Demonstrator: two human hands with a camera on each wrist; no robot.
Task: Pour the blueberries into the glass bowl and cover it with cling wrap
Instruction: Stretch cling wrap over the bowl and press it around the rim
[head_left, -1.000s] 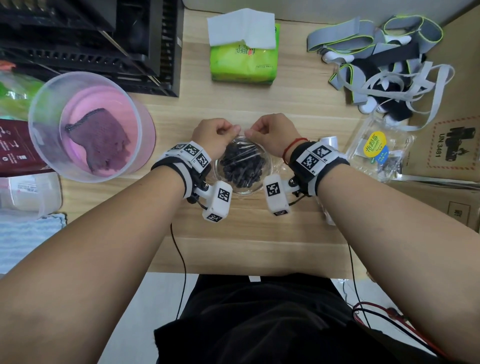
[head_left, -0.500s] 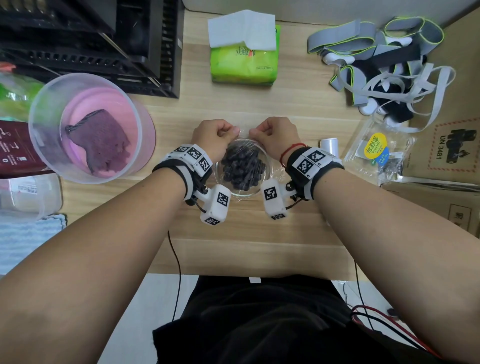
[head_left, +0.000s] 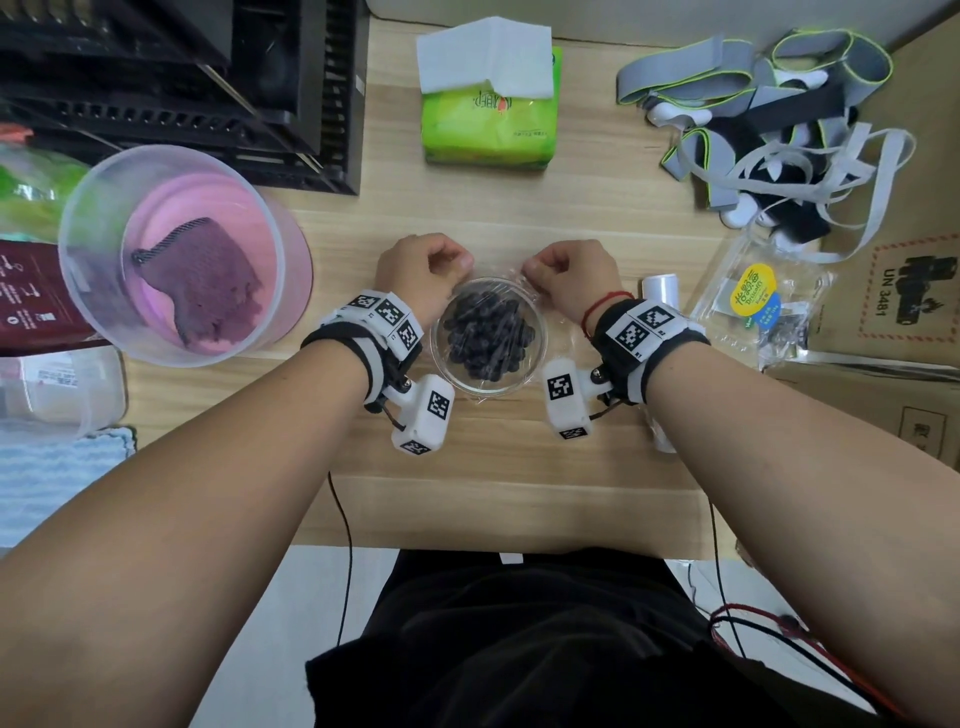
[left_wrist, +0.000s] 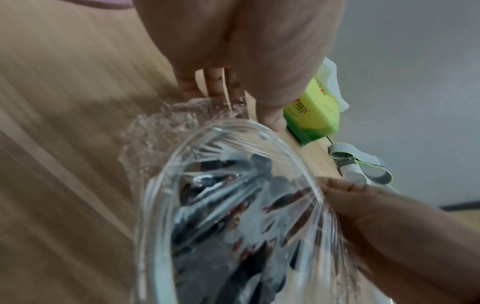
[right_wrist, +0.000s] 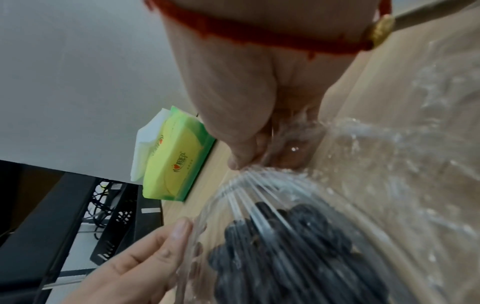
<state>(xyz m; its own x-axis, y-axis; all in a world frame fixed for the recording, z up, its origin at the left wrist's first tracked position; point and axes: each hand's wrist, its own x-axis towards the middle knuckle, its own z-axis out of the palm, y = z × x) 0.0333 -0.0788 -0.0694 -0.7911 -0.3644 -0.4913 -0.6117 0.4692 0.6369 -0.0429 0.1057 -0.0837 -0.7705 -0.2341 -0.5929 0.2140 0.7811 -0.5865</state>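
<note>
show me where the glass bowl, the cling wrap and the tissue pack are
glass bowl (head_left: 440, 345): head view, left rim.
cling wrap (left_wrist: 166, 123): left wrist view, crumpled edge beside bowl.
tissue pack (head_left: 488, 130): head view, green top face.

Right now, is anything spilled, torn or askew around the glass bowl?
Nothing spilled: the blueberries sit inside the glass bowl. The cling wrap is wrinkled and bunched where the left hand and right hand pinch it.

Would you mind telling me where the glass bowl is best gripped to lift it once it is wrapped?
Probably by the side wall of the glass bowl, one hand coming in from each flank. The cling wrap is stretched taut over the rim above the blueberries, so a grip from above would likely press through the film, while the round sides, left and right, stay reachable.
</note>
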